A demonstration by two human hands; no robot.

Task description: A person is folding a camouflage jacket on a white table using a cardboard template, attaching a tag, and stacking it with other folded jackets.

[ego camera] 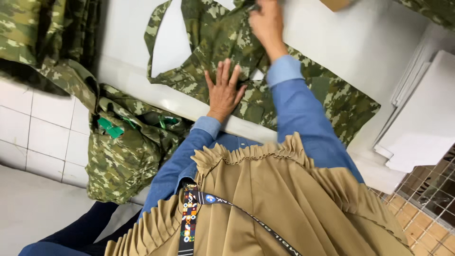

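Note:
A green camouflage garment (327,95) lies spread on a white table (365,42). My left hand (225,90) rests flat on the garment near the table's front edge, fingers spread. My right hand (268,21) reaches farther across and pinches a fold of the same camouflage cloth near the top of the view. Both arms wear blue sleeves. A tan pleated cloth and a patterned lanyard hang from my chest in the foreground.
More camouflage garments (123,151) hang in a heap off the table's left side, with green tags on them. Another pile (42,33) lies at the top left. White sheets (422,118) are stacked at the right. White tiled floor lies below left.

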